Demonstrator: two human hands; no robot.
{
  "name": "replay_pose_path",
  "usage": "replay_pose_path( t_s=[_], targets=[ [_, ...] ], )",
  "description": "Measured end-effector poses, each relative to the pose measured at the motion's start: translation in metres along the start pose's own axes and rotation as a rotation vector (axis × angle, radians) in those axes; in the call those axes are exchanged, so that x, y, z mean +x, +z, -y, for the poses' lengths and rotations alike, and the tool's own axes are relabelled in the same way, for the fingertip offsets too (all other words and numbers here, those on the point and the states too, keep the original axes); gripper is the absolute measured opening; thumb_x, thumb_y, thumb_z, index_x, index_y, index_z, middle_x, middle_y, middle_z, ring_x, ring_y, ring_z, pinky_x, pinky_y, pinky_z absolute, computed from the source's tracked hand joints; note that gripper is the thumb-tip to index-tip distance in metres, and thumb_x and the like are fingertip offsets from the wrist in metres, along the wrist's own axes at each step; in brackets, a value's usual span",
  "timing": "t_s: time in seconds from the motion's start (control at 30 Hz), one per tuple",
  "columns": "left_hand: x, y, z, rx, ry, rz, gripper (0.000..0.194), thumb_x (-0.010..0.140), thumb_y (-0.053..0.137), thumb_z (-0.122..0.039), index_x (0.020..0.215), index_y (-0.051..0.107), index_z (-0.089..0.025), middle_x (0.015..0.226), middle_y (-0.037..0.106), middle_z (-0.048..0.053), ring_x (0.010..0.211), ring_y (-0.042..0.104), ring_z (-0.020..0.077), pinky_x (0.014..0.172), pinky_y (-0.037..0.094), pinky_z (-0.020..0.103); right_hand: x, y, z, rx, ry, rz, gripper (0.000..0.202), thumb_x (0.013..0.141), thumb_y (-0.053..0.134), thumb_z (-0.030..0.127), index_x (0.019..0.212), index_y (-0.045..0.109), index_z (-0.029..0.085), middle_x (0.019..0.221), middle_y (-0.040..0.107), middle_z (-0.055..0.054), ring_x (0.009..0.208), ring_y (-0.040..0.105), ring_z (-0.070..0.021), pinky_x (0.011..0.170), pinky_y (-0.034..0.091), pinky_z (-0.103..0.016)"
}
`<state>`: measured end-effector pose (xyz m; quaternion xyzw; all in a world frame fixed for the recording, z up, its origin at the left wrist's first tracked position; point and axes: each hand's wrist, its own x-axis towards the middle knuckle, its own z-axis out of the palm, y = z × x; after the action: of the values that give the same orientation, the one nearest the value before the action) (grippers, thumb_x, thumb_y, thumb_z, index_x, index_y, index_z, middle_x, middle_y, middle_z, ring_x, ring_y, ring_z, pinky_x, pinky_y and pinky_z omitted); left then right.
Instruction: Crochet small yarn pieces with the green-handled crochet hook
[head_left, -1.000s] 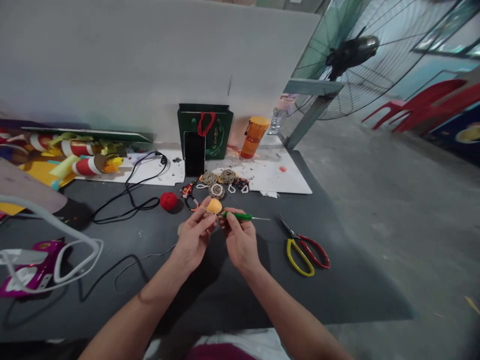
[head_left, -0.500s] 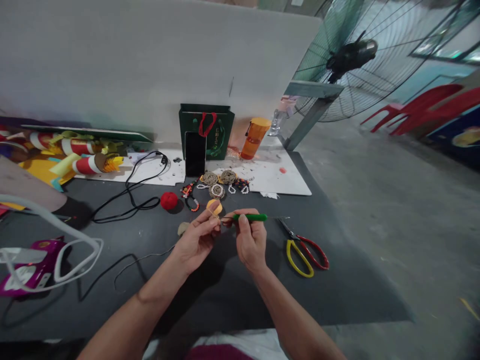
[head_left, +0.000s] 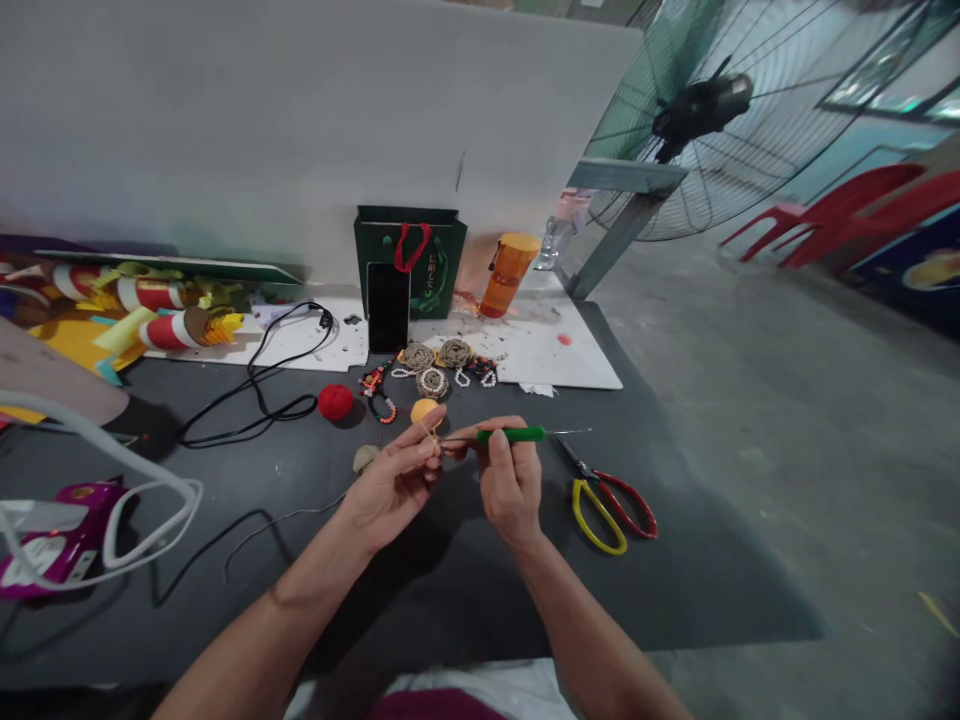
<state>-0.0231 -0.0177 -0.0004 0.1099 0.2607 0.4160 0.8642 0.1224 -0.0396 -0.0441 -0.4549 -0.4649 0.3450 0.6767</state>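
Observation:
My right hand (head_left: 511,492) is closed round the green handle of a crochet hook (head_left: 517,435), whose thin metal shaft points left at my other hand. Yellow yarn (head_left: 433,440) is pinched between the thumb and fingers of my left hand (head_left: 390,492), with a strand running up over a raised finger. The hook's tip meets the yarn there, too small to make out. Just behind my left fingers lies a yellow yarn ball (head_left: 423,409). A beige ball (head_left: 365,459) sits to the left of that hand, and a red yarn ball (head_left: 335,402) is farther back.
Scissors (head_left: 611,505) with one red and one yellow handle lie right of my hands. Behind stand a phone (head_left: 388,310), a green paper bag (head_left: 446,265) and an orange bottle (head_left: 509,276). Several rolled ornaments (head_left: 431,383), a black cable (head_left: 259,385) and a purple device (head_left: 67,530) are also there.
My right hand and the crochet hook have shifted slightly right, drawing the handle away from my left hand. The left hand still pinches the yarn in nearly the same spot.

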Motion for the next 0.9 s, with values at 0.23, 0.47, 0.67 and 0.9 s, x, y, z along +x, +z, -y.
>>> replay_pose_path(
  t_s=[0.23,0.47,0.67,0.9],
  targets=[
    [-0.001,0.0,-0.001,0.021,-0.03,0.077,0.052,0.069,0.073,-0.003,0.12,0.068,-0.011,0.074,0.063,0.003,0.057,0.051,0.0042,0.057,0.043,0.014,0.005,0.013,0.015,0.209,0.147,-0.003,0.029,0.088,0.058,0.054,0.087,0.054,0.025,0.064,0.063,0.002,0.059,0.063,-0.0179,0.057,0.05,-0.032],
    [-0.001,0.001,-0.002,0.017,-0.039,0.07,0.045,0.068,0.072,-0.003,0.112,0.071,-0.01,0.074,0.063,0.004,0.057,0.05,0.0039,0.056,0.042,0.014,0.006,0.011,0.017,0.229,0.139,0.009,0.027,0.088,0.06,0.052,0.088,0.054,0.025,0.066,0.065,0.002,0.062,0.066,-0.0183,0.059,0.052,-0.033],
    [-0.002,0.001,-0.002,0.03,-0.038,0.074,0.048,0.068,0.073,-0.003,0.115,0.07,-0.01,0.067,0.058,0.0,0.056,0.05,0.0043,0.055,0.041,0.014,0.006,0.008,0.02,0.19,0.117,0.04,0.029,0.089,0.058,0.054,0.087,0.053,0.026,0.065,0.066,0.001,0.064,0.067,-0.0196,0.061,0.052,-0.034],
    [-0.001,0.001,-0.003,0.049,-0.022,0.08,0.045,0.067,0.073,-0.002,0.111,0.071,-0.01,0.066,0.059,0.0,0.057,0.05,0.0046,0.055,0.042,0.014,0.007,0.012,0.022,0.23,0.156,0.02,0.03,0.086,0.061,0.055,0.085,0.053,0.026,0.064,0.065,0.001,0.064,0.068,-0.0201,0.06,0.054,-0.034]
  ],
)
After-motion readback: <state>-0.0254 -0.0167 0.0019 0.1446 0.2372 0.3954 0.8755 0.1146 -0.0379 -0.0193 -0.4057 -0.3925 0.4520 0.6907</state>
